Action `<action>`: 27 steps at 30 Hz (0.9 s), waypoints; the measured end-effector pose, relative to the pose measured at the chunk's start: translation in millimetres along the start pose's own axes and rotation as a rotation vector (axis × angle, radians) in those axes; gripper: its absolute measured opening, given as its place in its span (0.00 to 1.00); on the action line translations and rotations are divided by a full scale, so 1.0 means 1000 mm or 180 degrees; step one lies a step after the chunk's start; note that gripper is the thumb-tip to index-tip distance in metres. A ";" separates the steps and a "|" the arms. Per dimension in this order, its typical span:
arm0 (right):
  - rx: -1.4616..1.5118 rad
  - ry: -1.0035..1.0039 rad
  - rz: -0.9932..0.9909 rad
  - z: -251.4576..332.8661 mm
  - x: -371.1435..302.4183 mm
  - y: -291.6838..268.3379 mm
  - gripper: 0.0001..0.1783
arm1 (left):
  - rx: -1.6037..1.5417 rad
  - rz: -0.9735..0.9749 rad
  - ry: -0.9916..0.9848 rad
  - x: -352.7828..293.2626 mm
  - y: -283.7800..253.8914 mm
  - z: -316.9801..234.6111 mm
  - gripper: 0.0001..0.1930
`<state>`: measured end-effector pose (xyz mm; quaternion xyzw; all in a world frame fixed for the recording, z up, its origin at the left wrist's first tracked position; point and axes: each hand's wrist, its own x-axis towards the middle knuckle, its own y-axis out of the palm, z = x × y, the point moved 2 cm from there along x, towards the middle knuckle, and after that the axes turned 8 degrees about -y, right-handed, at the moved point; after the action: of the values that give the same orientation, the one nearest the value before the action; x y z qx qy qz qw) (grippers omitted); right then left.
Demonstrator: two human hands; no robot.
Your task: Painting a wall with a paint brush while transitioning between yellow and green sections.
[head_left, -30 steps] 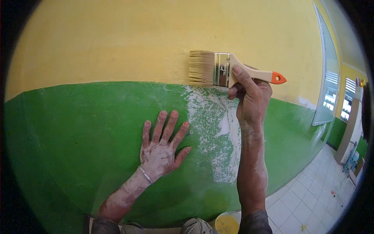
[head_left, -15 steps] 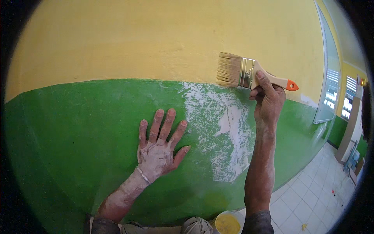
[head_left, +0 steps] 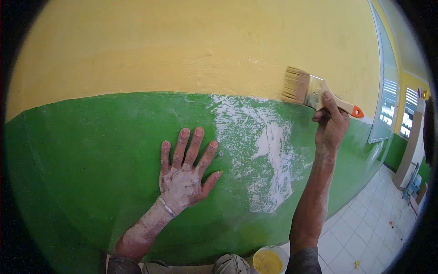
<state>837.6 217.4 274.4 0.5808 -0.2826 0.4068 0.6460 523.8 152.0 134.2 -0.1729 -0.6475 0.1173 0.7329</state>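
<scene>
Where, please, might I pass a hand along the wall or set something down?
A hand could likely pass over the green section left of the left hand, below the yellow section. Setting down looks possible on the white floor tiles between the yellow scrap and the red bit. Crowded: around the right hand and brush, and between bucket and knee.

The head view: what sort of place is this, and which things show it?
Likely an indoor room being painted: a tiled floor runs beside the yellow-and-green wall, the right hand holds a wide brush, and a bucket has yellow inside.
</scene>
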 end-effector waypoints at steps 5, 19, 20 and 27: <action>0.0226 -0.0081 0.0203 0.026 -0.011 0.017 0.10 | -0.0004 0.0038 -0.0027 0.000 0.001 -0.001 0.38; 0.0230 0.0310 0.0618 0.010 -0.028 0.065 0.11 | -0.0004 0.0045 -0.0023 -0.001 -0.002 0.001 0.38; 0.0162 0.0245 0.0568 0.011 -0.026 0.060 0.11 | -0.0015 0.0051 -0.0011 0.000 -0.002 0.001 0.38; 0.0124 0.0240 0.0456 0.000 -0.013 0.035 0.11 | 0.0038 -0.0013 -0.0002 -0.001 -0.001 0.001 0.38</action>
<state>800.9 214.8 281.3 0.5558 -0.2909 0.4789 0.6140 522.2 151.4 133.8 -0.1671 -0.6474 0.1197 0.7339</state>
